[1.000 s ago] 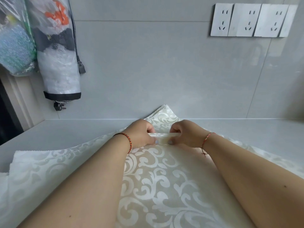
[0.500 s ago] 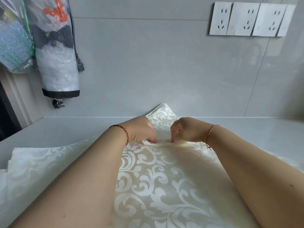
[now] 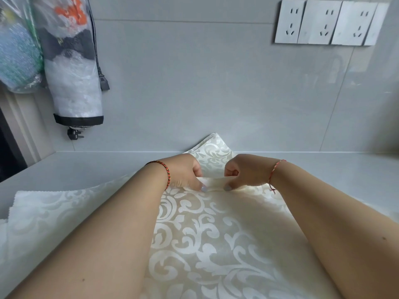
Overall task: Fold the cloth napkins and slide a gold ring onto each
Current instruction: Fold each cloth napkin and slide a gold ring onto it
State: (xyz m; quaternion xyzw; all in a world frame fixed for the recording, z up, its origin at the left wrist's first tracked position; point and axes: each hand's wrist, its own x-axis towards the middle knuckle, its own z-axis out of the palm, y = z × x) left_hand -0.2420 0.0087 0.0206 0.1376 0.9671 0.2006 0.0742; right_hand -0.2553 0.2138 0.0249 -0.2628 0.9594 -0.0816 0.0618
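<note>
Head view: my left hand point(image 3: 185, 171) and right hand point(image 3: 244, 172) both pinch a raised fold in the damask napkin point(image 3: 205, 234), fingers curled.

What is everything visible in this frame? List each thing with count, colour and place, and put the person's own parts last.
cloth napkin: one, cream with a white scroll pattern, spread on the counter, far corner lying up against the wall, a pleat raised near the far end.
counter: one, pale grey, under the napkin.
tiled wall: pale grey, behind the counter.
wall sockets: a row of white plates, upper right; the exact count is unclear.
hanging bags: at least two, clear plastic with mixed contents, upper left.
black plug: one, below the bags.
gold ring: none visible.
bracelets: two, red cord, one on each wrist.
left hand: fingers pinch the pleat.
right hand: fingers pinch the same pleat.
</note>
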